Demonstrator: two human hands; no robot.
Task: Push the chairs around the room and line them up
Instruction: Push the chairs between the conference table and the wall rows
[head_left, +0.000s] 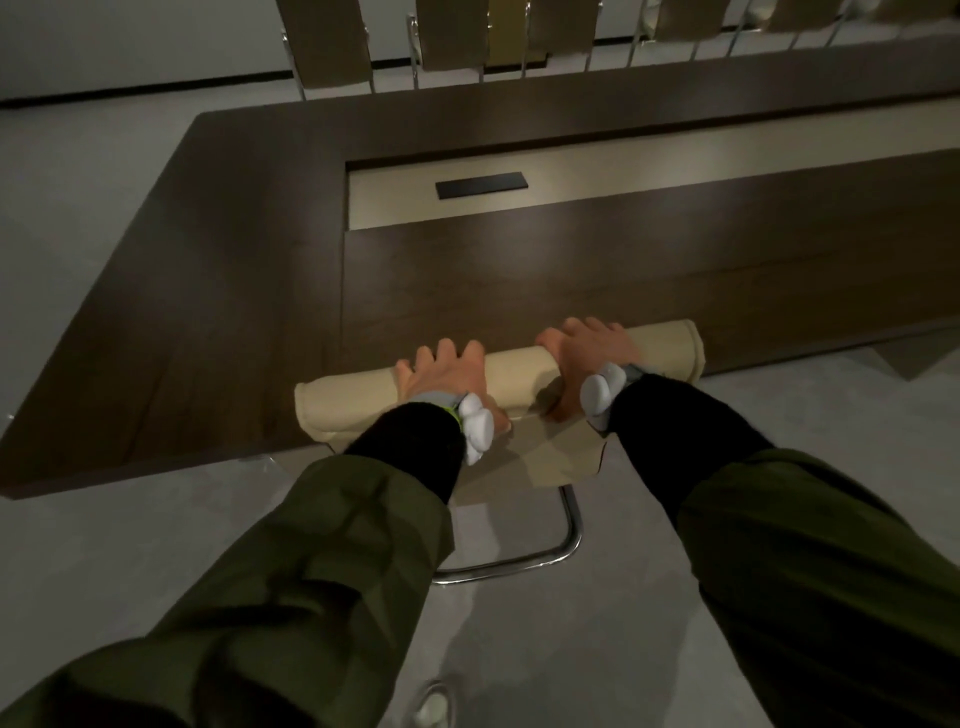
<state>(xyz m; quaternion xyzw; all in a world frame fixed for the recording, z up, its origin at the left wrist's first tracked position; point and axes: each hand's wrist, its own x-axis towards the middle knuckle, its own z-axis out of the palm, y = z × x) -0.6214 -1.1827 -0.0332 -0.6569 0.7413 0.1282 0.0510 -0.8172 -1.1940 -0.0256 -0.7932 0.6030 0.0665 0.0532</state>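
A beige padded chair (519, 371) stands right in front of me, its backrest top against the near edge of a long dark wooden table (234, 291). My left hand (449, 376) grips the backrest top left of its middle. My right hand (589, 353) grips it right of the middle. Both arms wear dark green sleeves over black cuffs. The chair's seat is hidden under the table; only its chrome floor loop (550, 556) shows below the backrest.
Across the table a row of several beige chairs with chrome legs (452, 36) stands along the far edge. The table has a lighter recessed centre strip with a black panel (482, 185). Grey floor lies to the left of the table and around me.
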